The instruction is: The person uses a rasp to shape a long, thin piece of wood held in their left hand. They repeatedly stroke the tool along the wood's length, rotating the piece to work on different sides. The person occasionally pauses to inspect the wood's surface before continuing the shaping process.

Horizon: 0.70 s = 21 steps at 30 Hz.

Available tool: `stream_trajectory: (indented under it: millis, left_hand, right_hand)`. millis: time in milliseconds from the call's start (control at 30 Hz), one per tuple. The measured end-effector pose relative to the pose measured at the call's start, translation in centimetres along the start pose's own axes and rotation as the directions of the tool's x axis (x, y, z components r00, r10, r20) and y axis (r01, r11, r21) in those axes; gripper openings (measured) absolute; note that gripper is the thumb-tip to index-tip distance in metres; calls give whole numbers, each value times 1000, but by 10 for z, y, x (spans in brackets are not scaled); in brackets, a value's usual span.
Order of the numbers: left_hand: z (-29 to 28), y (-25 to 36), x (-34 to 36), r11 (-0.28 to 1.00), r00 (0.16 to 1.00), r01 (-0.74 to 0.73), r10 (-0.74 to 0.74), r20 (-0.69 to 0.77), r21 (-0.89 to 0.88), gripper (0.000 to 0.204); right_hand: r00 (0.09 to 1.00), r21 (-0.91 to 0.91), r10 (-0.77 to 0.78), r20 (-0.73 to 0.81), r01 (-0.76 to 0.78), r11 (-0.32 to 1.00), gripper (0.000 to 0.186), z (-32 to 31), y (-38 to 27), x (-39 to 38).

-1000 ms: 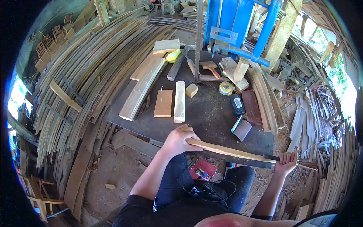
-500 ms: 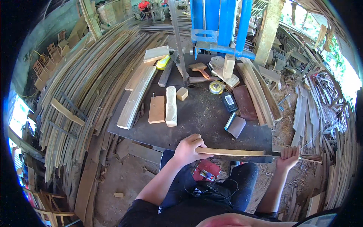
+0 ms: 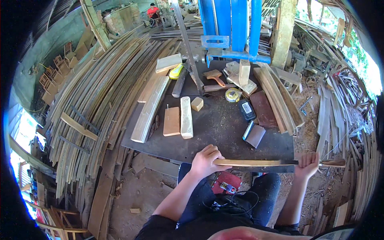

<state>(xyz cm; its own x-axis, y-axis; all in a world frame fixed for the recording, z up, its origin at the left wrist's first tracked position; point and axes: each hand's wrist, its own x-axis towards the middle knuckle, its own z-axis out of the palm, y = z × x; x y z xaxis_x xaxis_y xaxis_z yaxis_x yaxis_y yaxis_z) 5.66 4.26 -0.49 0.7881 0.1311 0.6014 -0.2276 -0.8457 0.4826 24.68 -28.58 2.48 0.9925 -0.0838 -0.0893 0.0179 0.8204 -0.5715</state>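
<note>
lumber stack point(image 3: 100, 92) fills the left: long, rough, weathered boards. blue machine point(image 3: 226, 18) at far side, painted metal panels. tabletop point(image 3: 224, 124) dark, flat, sawdust-dusted; toothed metal blade point(image 3: 187, 44) rises from its far part. sawn planks point(image 3: 276, 102) along right edge, straight grain.

wooden strip point(image 3: 248, 163): pale, slim, near level, between the hands, across tabletop's near edge in view. cannot tell if it touches. left hand point(image 3: 208, 162): fingers wrapped round its left end. right hand point(image 3: 307, 166): fingers curled tight on a dark narrow piece point(image 3: 289, 163) at the strip's right; brown tip sticks out past the fist. cannot tell if strip runs through.

beyond the strip: maroon slab point(image 3: 265, 110), reddish block point(image 3: 172, 122) with upright nail, squared pale block point(image 3: 186, 118) just beside it. smallest: yellow tape measure point(image 3: 233, 95), round; wood cube point(image 3: 197, 104).
</note>
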Motion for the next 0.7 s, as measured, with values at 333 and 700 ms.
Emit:
stream_trajectory:
  millis: [333,700]
  left_hand:
    - [-1,-3,-3,1000,1000,7,-7,-1,26,37]
    - [-1,-3,-2,990,988,-113,121,-95,87,38]
  right_hand:
    - [997,-34,37,-71,-39,999,40,34,38,-26]
    - [990,-98,-111,-86,102,990,43,4,-5,6]
